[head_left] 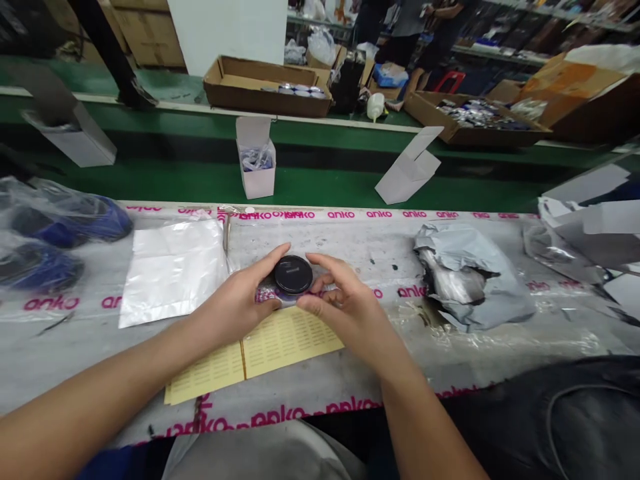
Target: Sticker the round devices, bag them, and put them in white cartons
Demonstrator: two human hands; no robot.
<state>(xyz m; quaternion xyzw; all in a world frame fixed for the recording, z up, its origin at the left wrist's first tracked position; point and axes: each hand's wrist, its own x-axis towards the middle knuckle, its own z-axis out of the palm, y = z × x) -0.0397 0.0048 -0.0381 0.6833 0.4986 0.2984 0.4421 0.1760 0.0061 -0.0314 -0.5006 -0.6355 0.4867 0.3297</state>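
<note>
A round object with a black lid [293, 274] is between my two hands, above the top edge of a yellow label sheet [287, 343]. My left hand [250, 290] curves around its left side, index finger at the back and thumb in front. From the right, my right hand [345, 293] closes on it, with the thumb at the front and the other fingers curled against its side. The body under the lid is mostly hidden; a clear, bluish part shows below it. Left of my left hand lies a flat silvery-white bag [173, 270].
A torn grey plastic bag [475, 277] lies at right, blue plastic-wrapped items [65, 213] at left. Behind stand an open white box [257, 160], a tilted white box [410, 167] and a cardboard tray [267, 87]. People stand beyond the green line.
</note>
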